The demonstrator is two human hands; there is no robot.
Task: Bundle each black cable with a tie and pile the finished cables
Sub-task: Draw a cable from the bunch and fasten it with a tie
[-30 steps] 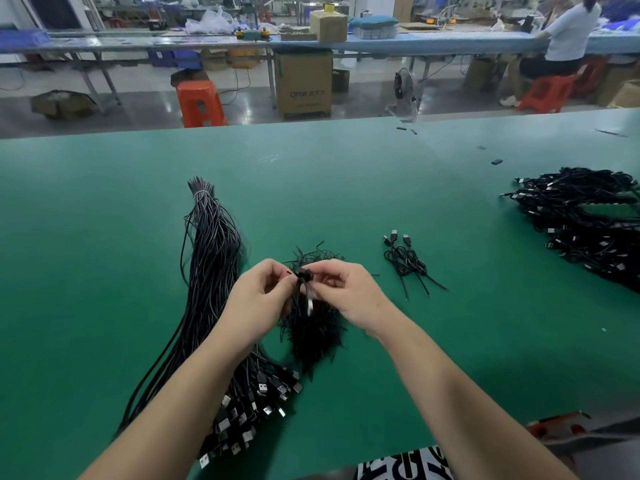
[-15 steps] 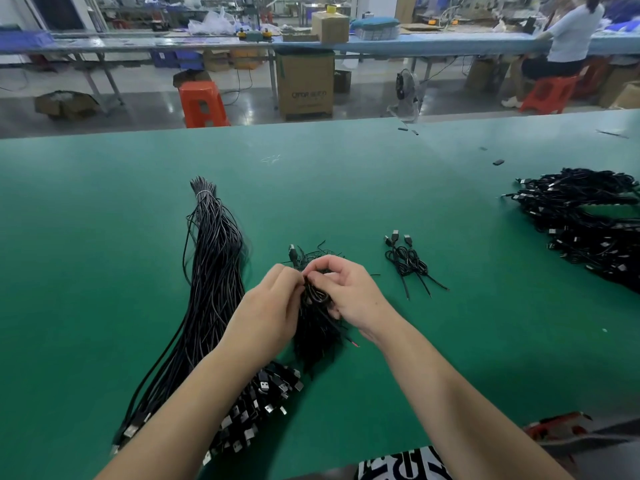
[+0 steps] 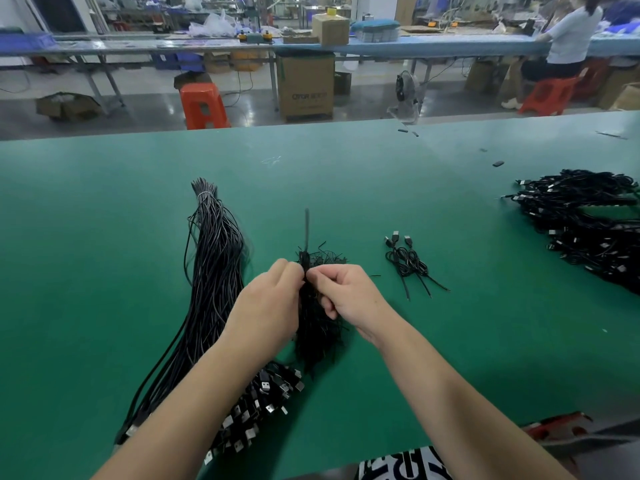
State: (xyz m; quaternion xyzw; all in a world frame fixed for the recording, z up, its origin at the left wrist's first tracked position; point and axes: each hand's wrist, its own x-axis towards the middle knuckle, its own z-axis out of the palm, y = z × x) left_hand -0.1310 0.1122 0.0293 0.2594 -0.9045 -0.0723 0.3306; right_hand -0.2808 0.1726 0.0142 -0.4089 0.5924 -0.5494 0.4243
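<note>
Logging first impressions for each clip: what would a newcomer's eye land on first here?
Probably the two hands, left hand and right hand, meeting at the middle of the green table, pinching a small black cable above a heap of ties. Left of them lies a long sheaf of loose cables; at the far right edge sits a big black pile of cables.

Count of items on my green bench [image 3: 104, 271]

I count two bundled cables [image 3: 408, 261] lying side by side right of centre, one long sheaf of unbundled cables [image 3: 214, 271] toward the left edge, one heap of ties [image 3: 318, 327] at the middle, one pile of finished cables [image 3: 588, 223] at the right edge; individual strands in each are too many to count.
</note>
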